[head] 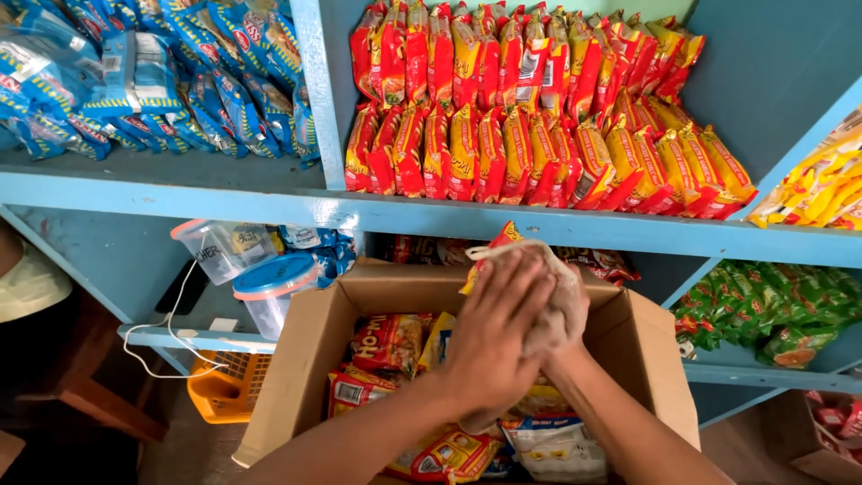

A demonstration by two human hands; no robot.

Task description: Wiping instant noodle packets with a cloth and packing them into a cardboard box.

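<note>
A red and yellow snack packet is held above an open cardboard box, just at the front edge of the blue shelf. It is gripped together with a beige cloth that is bunched around its lower part. The left hand is laid flat over the cloth, its fingers pressed side by side and pointing toward 1 o'clock. The right hand is mostly hidden beneath the cloth and the left hand; how its fingers are set cannot be told, though the cloth is seen to be wrapped over it. Both forearms are brought in from 6 o'clock and cross just below the hands.

Inside the box, more packets in red, yellow and white are seen lying loosely. At 12 o'clock, on the shelf above, red and yellow noodle packets are stood in two tight rows. At 10 o'clock, blue packets are piled in the neighbouring compartment. At 9 o'clock, under the shelf, two clear plastic containers with lids are placed beside a white cable, and an orange basket is set below them. At 3 o'clock, green packets are stacked on a lower shelf.
</note>
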